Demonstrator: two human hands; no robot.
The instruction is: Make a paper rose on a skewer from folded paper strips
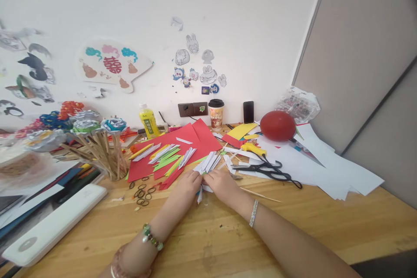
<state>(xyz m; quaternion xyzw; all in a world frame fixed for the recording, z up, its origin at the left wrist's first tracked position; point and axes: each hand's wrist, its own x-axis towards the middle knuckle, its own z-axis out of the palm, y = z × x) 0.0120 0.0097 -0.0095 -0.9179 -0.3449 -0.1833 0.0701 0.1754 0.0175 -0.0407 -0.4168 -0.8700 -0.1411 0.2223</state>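
Observation:
My left hand [188, 186] and my right hand [222, 184] meet at the middle of the table, fingertips pinched together on a bundle of folded white paper strips [206, 163]. The strips fan out beyond my fingers, and a small piece pokes out below. My fingers hide where they grip. Left of the bundle, folded white, green and yellow strips [167, 156] lie in groups on red paper sheets [182, 134]. Small dark rubber bands [142, 193] are scattered near my left forearm. Black-handled scissors [267, 167] lie to the right of my right hand.
A cup with wooden sticks [112, 156] and paper flowers [81, 121] stand left, near a long white device [55, 226]. Behind are a yellow-green bottle [149, 121], a lidded paper cup [216, 115] and a phone [248, 112]. A red balloon [277, 126] and white paper [342, 160] lie right.

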